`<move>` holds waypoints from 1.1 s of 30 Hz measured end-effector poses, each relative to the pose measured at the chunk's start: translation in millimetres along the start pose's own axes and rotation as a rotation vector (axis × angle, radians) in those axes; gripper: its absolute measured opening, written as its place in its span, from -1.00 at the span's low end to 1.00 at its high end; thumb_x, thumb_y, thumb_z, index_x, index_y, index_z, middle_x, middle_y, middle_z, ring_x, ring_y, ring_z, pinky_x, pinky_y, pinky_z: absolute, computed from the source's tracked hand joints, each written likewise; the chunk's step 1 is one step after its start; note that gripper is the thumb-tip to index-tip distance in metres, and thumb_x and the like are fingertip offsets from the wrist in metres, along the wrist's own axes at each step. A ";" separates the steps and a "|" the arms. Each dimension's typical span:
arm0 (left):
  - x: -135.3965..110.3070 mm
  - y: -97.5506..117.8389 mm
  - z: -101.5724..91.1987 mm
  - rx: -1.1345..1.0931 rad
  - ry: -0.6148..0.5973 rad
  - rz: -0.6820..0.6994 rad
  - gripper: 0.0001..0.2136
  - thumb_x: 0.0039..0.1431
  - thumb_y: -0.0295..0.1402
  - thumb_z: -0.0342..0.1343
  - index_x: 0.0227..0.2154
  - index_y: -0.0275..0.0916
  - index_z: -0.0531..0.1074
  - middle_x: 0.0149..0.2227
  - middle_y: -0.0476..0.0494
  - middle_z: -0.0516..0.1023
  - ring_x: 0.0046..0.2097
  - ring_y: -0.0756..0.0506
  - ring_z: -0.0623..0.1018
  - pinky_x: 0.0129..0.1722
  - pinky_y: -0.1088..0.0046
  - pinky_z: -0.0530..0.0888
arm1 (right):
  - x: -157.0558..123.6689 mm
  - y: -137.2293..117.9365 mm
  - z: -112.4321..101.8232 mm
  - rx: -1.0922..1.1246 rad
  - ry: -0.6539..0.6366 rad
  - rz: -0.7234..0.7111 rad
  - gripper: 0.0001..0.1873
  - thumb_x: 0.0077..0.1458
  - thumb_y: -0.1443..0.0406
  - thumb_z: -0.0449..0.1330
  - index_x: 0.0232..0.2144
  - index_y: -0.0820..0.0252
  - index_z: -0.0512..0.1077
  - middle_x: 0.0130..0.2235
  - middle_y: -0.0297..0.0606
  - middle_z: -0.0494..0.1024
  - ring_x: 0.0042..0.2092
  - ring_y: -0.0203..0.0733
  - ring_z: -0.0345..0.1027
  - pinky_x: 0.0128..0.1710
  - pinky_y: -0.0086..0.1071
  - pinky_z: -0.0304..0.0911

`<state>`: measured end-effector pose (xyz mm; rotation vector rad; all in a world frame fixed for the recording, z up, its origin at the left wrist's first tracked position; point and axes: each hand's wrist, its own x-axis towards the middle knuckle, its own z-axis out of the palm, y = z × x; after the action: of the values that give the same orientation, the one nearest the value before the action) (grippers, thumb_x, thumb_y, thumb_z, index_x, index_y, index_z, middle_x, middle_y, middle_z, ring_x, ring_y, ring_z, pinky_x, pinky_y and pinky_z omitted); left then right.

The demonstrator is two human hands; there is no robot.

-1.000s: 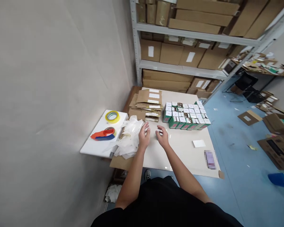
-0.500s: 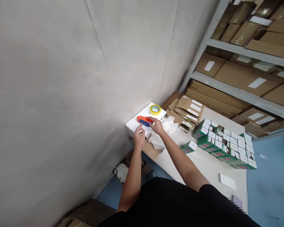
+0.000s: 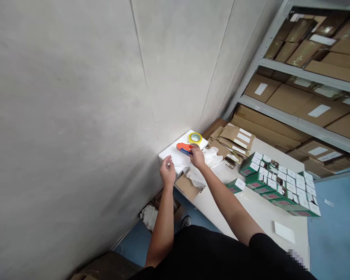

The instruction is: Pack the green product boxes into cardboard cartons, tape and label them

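An orange and blue tape dispenser (image 3: pixel 184 148) is held in my right hand (image 3: pixel 197 157), with the fingers wrapped round its near end. Below it lies a white box (image 3: pixel 175 154), close against the wall. My left hand (image 3: pixel 167 171) is at the box's near left corner, apart from the dispenser. Its fingers are loosely bent and spread, and I make out nothing held in them. Behind the dispenser, a yellow-edged roll of tape (image 3: pixel 195 133) rests on the white box. Crumpled white plastic wrap (image 3: pixel 211 157) lies just right of my right hand.
Flattened brown cardboard pieces (image 3: pixel 236 137) are stacked on the white table (image 3: pixel 246 202). Rows of green and white boxes (image 3: pixel 288 186) and one single green box (image 3: pixel 236 185) stand to the right. Shelves (image 3: pixel 297 70) full of cartons rise behind. A wall (image 3: pixel 90 97) borders the left.
My right hand has tilted and drawn the dispenser slightly right. My left hand has moved away from it to the left. The camera view has shifted a little.
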<state>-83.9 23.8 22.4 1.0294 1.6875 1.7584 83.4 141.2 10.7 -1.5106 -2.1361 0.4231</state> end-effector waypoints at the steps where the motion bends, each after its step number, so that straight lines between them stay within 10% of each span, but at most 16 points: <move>1: -0.7 4.3 6.9 -0.009 0.006 0.013 -0.70 0.30 -0.39 0.03 0.03 -0.22 0.51 0.03 -0.27 0.62 -0.03 -0.11 0.63 -0.05 0.38 0.57 | -7.8 4.4 -9.4 -0.011 0.037 -0.018 -0.84 0.24 0.34 0.18 -0.14 0.16 0.49 -0.04 -0.02 0.57 0.10 0.15 0.32 0.11 -0.06 0.20; 8: -30.6 33.5 86.0 -0.120 -0.118 0.039 -0.72 0.31 -0.36 0.02 0.01 -0.21 0.49 0.01 -0.26 0.60 0.00 -0.12 0.62 -0.02 0.37 0.55 | -92.2 59.5 -87.4 -0.087 0.288 0.101 -0.83 0.34 0.24 0.13 -0.10 0.13 0.49 -0.08 -0.05 0.57 0.12 0.15 0.28 0.10 -0.06 0.12; 16: -127.3 38.9 196.8 -0.234 -0.467 -0.069 -0.72 0.28 -0.34 0.07 0.00 -0.23 0.49 0.01 -0.28 0.60 -0.01 -0.14 0.63 0.08 0.28 0.53 | -250.0 152.4 -139.6 -0.167 0.424 0.508 -0.85 0.32 0.27 0.12 -0.16 0.13 0.49 -0.10 -0.05 0.56 0.09 0.15 0.30 0.00 -0.11 0.15; 24: -241.5 27.5 250.0 -0.111 -0.756 -0.105 -0.72 0.29 -0.30 0.11 0.02 -0.21 0.50 0.04 -0.28 0.59 0.05 -0.14 0.61 0.05 0.32 0.54 | -416.4 236.7 -132.5 -0.152 0.446 0.848 -0.91 0.23 0.34 0.15 -0.24 0.13 0.47 -0.12 -0.04 0.56 0.06 0.15 0.33 -0.01 -0.08 0.21; 33: -306.9 -3.9 250.2 -0.021 -0.941 -0.208 -0.50 0.24 -0.25 0.21 0.23 -0.17 0.36 0.21 -0.34 0.47 0.15 -0.16 0.56 0.14 0.30 0.48 | -537.5 311.7 -75.8 -0.006 0.424 1.144 -0.86 0.11 0.38 0.14 -0.27 0.14 0.47 -0.10 -0.09 0.55 0.16 0.13 0.28 0.11 -0.09 0.21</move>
<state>295.6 -62.9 -49.8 1.3205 1.1007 0.8978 516.5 -259.8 -197.8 -2.4377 -0.7974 0.3914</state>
